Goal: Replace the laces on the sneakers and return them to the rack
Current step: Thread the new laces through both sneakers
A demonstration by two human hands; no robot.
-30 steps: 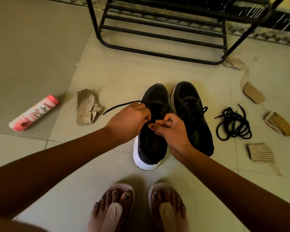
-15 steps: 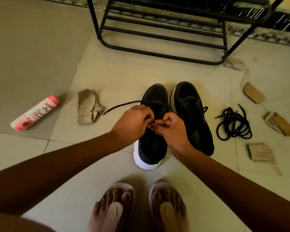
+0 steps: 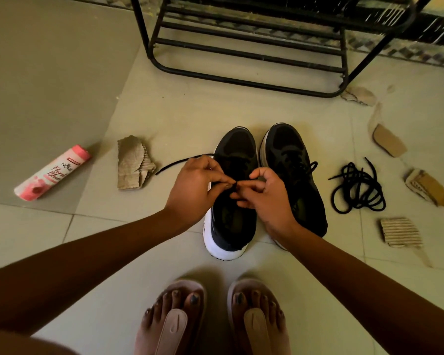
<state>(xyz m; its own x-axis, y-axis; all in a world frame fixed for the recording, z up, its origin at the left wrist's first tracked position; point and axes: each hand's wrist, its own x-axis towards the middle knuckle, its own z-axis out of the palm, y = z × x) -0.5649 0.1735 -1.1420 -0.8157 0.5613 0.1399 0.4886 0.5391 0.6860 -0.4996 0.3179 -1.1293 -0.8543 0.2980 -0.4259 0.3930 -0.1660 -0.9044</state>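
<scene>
Left fingers point(image 3: 222, 178) and right fingers point(image 3: 244, 194) pinching black lace point(image 3: 180, 163) — above left sneaker point(image 3: 237, 149), its end trailing left

Both bare forearms reach in from the near corners, converging at centre; left hand point(image 3: 195, 188) and right hand point(image 3: 267, 193) meet fingertip to fingertip; fingers curled, both pinching the black lace point(image 3: 174, 165).

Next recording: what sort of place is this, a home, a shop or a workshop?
Most likely a home, perhaps an entryway: a black metal shoe rack stands on a pale tiled floor, the person wears slippers, and a pink bottle lies on the floor near cardboard scraps.
</scene>
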